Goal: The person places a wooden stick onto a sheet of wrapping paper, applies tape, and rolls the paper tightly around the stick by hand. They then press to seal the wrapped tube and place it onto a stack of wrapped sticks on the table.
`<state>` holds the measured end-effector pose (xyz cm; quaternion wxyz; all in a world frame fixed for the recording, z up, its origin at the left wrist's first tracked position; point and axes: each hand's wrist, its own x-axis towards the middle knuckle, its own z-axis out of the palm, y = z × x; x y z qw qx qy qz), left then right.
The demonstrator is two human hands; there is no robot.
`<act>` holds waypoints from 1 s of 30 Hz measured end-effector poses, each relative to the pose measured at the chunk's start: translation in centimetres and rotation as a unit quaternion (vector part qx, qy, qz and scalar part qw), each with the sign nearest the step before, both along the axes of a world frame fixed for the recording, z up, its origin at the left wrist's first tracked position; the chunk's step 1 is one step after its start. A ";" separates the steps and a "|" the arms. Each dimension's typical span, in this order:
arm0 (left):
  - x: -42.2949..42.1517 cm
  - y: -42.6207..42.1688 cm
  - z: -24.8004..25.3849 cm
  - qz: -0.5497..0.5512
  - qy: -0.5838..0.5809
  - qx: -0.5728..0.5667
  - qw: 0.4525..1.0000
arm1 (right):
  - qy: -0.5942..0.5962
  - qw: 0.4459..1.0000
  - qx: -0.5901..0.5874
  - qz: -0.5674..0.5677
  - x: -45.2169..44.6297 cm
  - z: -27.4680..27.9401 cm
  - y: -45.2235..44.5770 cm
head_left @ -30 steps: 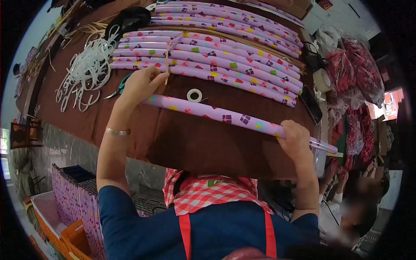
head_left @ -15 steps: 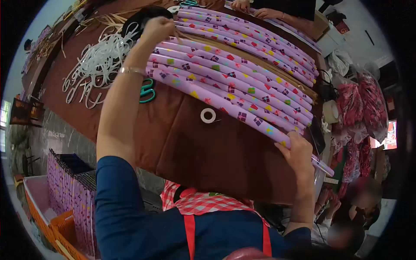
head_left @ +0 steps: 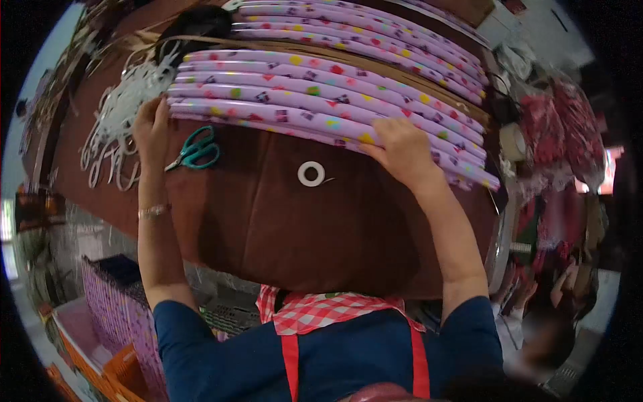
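Observation:
Several rolls of lilac wrapping paper (head_left: pixel 315 94), printed with gift boxes and bows, lie side by side across the brown-covered table. My right hand (head_left: pixel 402 151) is closed over the nearest roll (head_left: pixel 295 119), right of its middle, thumb on the near side. At that roll's left end my left hand (head_left: pixel 153 124) is closed, fingertips against the end; its exact hold is partly hidden. Teal-handled scissors (head_left: pixel 201 149) lie just right of my left wrist. A small white tape roll (head_left: pixel 311 174) rests on the cloth between my arms, a short tail sticking out.
White plastic strips (head_left: pixel 120 110) are heaped beyond my left hand. Brown paper strips (head_left: pixel 395 77) lie between this group and a second group of lilac rolls (head_left: pixel 362 33). A wider tape roll (head_left: pixel 512 144) and bagged red goods (head_left: pixel 569 127) are at right. An orange crate (head_left: pixel 127 375) stands lower left.
My left hand has come down from the far ends of the rolls to the nearest roll's left end. My right hand has moved left, and the nearest roll now lies against the group.

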<state>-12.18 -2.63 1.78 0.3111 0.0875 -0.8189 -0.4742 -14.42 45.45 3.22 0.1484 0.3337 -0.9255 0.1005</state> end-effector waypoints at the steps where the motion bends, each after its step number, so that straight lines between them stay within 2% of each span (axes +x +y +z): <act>1: 1.8 0.1 -1.0 -0.024 -0.043 -0.023 0.999 | 0.032 0.999 -0.019 0.010 -0.5 -0.4 -0.9; 2: 2.7 -0.5 -3.3 -0.040 -0.013 -0.059 0.997 | 0.067 0.997 -0.035 0.020 -0.7 -0.6 -1.8; 3: 3.9 -1.0 -4.5 -0.052 -0.054 -0.082 0.994 | 0.041 0.999 -0.028 0.007 -0.7 -0.7 -2.6; 5: 5.6 1.1 -4.8 -0.047 -0.048 -0.123 0.990 | 0.038 0.999 -0.039 0.002 -0.7 -1.0 -3.9; 7: 6.5 1.2 -5.8 -0.050 -0.114 -0.098 0.987 | 0.053 0.996 -0.069 0.003 -0.7 -1.4 -4.5; 8: 6.4 1.2 -6.3 -0.062 -0.110 -0.099 0.987 | 0.048 0.995 -0.083 -0.001 -0.7 -1.6 -4.7; 9: 6.3 1.8 -6.2 -0.056 -0.096 -0.115 0.987 | 0.096 0.990 -0.102 0.014 -0.8 -1.9 -4.7; 11: 5.8 2.6 -6.0 -0.047 -0.064 -0.166 0.983 | 0.116 0.988 -0.098 0.010 -1.0 -2.5 -4.7; 14: 4.6 5.0 -5.0 -0.061 -0.067 -0.171 0.981 | 0.141 0.986 -0.089 0.011 -0.8 -2.7 -4.6; 16: 3.8 7.8 -3.7 -0.083 -0.003 -0.237 0.968 | 0.152 0.985 -0.088 0.008 -0.8 -2.8 -4.5; 18: 2.8 10.1 -3.6 -0.106 -0.009 -0.248 0.963 | 0.201 0.977 -0.072 0.021 -0.9 -2.8 -4.3; 19: 2.7 11.6 -3.4 -0.133 -0.012 -0.264 0.955 | 0.203 0.976 -0.072 0.018 -0.9 -2.9 -4.0; 20: 2.9 13.3 -3.3 -0.148 -0.017 -0.216 0.965 | 0.197 0.978 -0.061 0.011 -0.8 -3.0 -3.6; 22: 2.9 15.5 -2.4 -0.145 -0.031 -0.307 0.940 | 0.192 0.980 -0.051 0.004 -0.5 -3.0 -2.8; 26: 2.4 15.9 -3.3 -0.132 -0.046 -0.285 0.948 | 0.175 0.981 -0.077 -0.002 0.0 -2.8 -0.6; 27: 2.7 16.2 -3.0 -0.137 -0.093 -0.231 0.959 | 0.179 0.979 -0.096 0.008 -0.2 -2.6 -0.2; 29: 3.6 17.3 -4.1 -0.126 -0.126 0.026 0.984 | 0.146 0.985 -0.090 0.010 -1.0 -1.6 0.5; 30: 4.3 18.1 -3.8 -0.141 -0.149 0.205 0.957 | 0.142 0.986 -0.088 0.010 -2.1 -1.2 0.7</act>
